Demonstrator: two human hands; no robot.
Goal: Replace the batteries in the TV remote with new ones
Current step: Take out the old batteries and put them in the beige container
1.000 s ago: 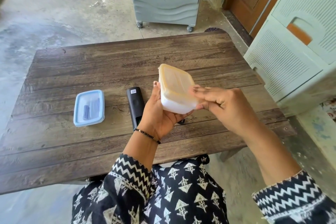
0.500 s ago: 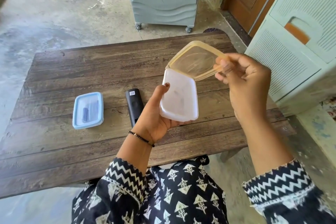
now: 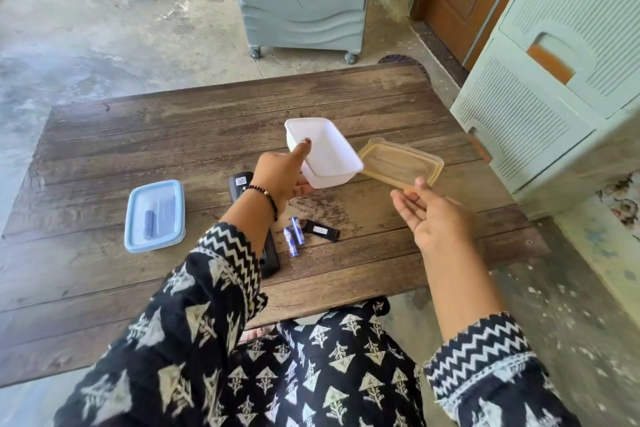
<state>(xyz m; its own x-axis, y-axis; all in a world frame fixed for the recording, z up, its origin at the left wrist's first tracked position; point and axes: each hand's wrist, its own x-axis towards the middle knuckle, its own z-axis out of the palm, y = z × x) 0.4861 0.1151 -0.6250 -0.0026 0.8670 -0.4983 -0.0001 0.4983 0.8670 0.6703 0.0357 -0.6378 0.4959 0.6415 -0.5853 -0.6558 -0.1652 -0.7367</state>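
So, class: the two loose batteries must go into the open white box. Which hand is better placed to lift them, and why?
Right hand: open, holding nothing. The left hand grips the white box; the batteries lie below it.

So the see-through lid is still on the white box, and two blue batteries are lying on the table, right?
Not quite: the head view shows the lid off, lying on the table beside the white box, which the left hand holds open. The two blue batteries do lie on the table.
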